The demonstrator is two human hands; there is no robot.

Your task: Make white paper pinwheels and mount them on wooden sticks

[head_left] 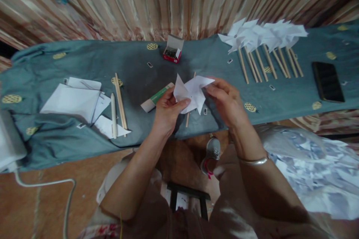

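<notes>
A white paper pinwheel (195,91) is held over the middle of the cloth-covered table. My left hand (166,115) grips its left side, thumb pressed near the centre where a small dark dot shows. At the right blade tip, my right hand (228,101) has its fingers closed on the paper; the fingertips are partly hidden. A thin wooden stick (187,120) lies beneath the pinwheel, its middle covered. Beside my left hand rests a green and white box (153,101). Farther back, an open red box (171,55) contains small dark metal pieces.
Several paper pinwheels on sticks (260,37) lie at the back right, near a black phone (328,82). Left are paper sheets (73,101), wooden sticks (121,106) and a white pen-like tool (113,115). A plastic bag of paper pieces (316,168) sits lower right. A white cable (47,183) hangs left.
</notes>
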